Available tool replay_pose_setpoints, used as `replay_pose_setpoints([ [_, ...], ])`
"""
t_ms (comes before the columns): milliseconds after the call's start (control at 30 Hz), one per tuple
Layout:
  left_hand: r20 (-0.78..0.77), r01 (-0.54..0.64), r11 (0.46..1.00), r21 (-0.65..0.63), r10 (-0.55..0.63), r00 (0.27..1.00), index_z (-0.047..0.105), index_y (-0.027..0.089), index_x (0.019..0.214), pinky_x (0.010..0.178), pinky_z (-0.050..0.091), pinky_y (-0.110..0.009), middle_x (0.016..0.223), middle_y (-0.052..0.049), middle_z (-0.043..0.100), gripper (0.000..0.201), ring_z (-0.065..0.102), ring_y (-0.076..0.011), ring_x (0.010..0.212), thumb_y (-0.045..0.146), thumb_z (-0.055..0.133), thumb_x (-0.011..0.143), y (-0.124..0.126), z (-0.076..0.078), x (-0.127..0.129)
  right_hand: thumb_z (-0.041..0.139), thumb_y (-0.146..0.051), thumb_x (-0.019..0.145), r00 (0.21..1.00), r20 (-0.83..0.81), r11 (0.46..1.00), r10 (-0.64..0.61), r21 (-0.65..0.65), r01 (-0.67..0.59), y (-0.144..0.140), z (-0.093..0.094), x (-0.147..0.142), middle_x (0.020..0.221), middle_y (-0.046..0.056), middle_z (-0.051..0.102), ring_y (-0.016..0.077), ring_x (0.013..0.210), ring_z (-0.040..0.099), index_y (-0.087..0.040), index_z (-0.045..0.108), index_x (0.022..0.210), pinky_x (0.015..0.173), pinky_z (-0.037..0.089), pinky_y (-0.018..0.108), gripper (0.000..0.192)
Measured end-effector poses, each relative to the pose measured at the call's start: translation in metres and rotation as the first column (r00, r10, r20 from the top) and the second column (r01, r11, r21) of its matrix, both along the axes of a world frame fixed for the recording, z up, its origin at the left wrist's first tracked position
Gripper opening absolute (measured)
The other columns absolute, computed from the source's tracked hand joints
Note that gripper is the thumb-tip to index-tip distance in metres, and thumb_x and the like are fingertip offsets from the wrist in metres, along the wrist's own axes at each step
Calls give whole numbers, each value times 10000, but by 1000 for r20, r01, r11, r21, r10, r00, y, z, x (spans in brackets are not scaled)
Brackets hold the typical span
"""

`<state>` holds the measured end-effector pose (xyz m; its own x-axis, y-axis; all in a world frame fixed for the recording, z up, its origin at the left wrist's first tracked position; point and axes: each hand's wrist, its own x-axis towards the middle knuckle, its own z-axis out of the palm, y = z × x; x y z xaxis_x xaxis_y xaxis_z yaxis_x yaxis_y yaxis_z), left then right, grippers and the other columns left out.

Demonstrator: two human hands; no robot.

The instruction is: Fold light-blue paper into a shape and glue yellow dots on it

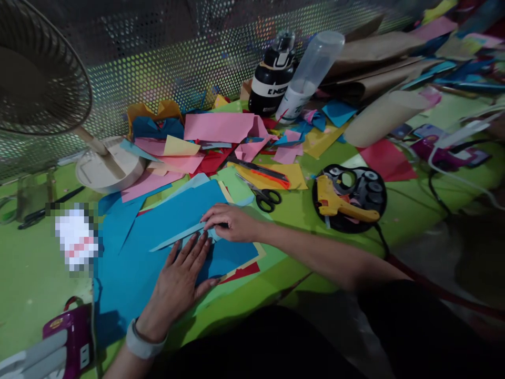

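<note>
A narrow light-blue strip of paper [176,239], apparently folded, lies across larger blue sheets [136,284]. My left hand [178,279] is flat with its fingers stretched out, the fingertips resting at the strip's near edge. From the right, my right hand [232,223] meets the strip with curled fingers pinched together at its right part. The hand partly covers that end of the strip. Under the blue sheets, edges of cream and red paper [241,272] stick out. Black-handled scissors [266,200] lie just beyond my right hand.
A yellow glue gun [343,202] rests in a round black tray on the right. Coloured paper scraps [219,128], a black bottle [271,79] and a clear bottle [311,73] line the back. A fan [112,166] stands back left; a purple device [71,337] is front left.
</note>
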<state>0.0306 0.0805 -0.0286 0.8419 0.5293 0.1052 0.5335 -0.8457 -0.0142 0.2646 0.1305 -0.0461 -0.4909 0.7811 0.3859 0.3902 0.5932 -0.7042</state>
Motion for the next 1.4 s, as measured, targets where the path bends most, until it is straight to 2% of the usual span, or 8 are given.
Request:
replay_pose_setpoints([
  [300,-25,-4,1000,-4,4,1000,223,149,1525,1167,155,-448,1529,-94,373,765,338,-277,1410,618,358,935,0,-3,0,465,-37,805,999,-37,997,-14,73,17,0,-2,-1,1029,70,717,176,986,640,-189,710,890,876,516,342,301],
  [500,-1,-1,1000,-6,1,1000,215,165,1526,1155,197,-451,1529,-88,381,774,341,-267,1410,633,361,926,0,-3,-1,465,-71,870,979,-133,976,-152,134,170,-3,30,7,1039,83,713,184,1012,642,-196,695,927,936,492,377,267],
  [633,12,-8,1000,0,8,1000,235,170,1522,1168,167,-446,1528,-88,386,777,326,-262,1418,645,358,920,-1,-4,-1,459,-130,920,986,-12,973,-166,162,166,-20,43,13,1012,87,722,191,985,652,-181,686,1021,886,523,360,254],
  [800,35,0,1000,14,-1,999,266,145,1510,1175,141,-448,1514,-105,410,788,322,-262,1419,648,372,913,-2,-5,-1,507,-276,958,936,310,944,-164,325,58,-51,19,14,1215,137,669,252,1155,605,-124,623,1221,961,513,419,325],
  [967,63,11,1000,12,-12,998,274,147,1509,1179,141,-437,1497,-104,437,769,341,-253,1410,629,383,920,-2,-4,-1,488,-370,971,882,461,936,-94,343,-80,-57,2,13,1316,169,601,274,1261,537,-72,605,1245,1053,464,449,422],
  [1233,71,-88,996,5,88,994,336,195,1488,1119,284,-489,1526,-165,369,701,356,-318,1400,561,487,909,-7,-2,0,502,-348,967,902,418,933,-105,355,-56,-56,2,14,1321,161,599,276,1244,554,-88,617,1231,1050,464,450,387],
  [1333,141,-86,994,-69,95,985,307,157,1486,1097,346,-479,1459,-172,470,706,438,-301,1347,525,504,917,-7,0,1,507,-337,968,944,304,963,-127,267,44,-55,0,13,1281,118,637,234,1227,569,-157,638,1197,1040,472,421,319],
  [1400,235,-153,980,-129,180,955,324,140,1457,1027,433,-465,1352,-172,574,696,533,-292,1252,525,519,911,-7,1,1,530,-345,958,966,219,978,-135,184,95,-52,-1,12,1232,102,666,217,1191,590,-174,650,1154,1005,494,397,286],
])
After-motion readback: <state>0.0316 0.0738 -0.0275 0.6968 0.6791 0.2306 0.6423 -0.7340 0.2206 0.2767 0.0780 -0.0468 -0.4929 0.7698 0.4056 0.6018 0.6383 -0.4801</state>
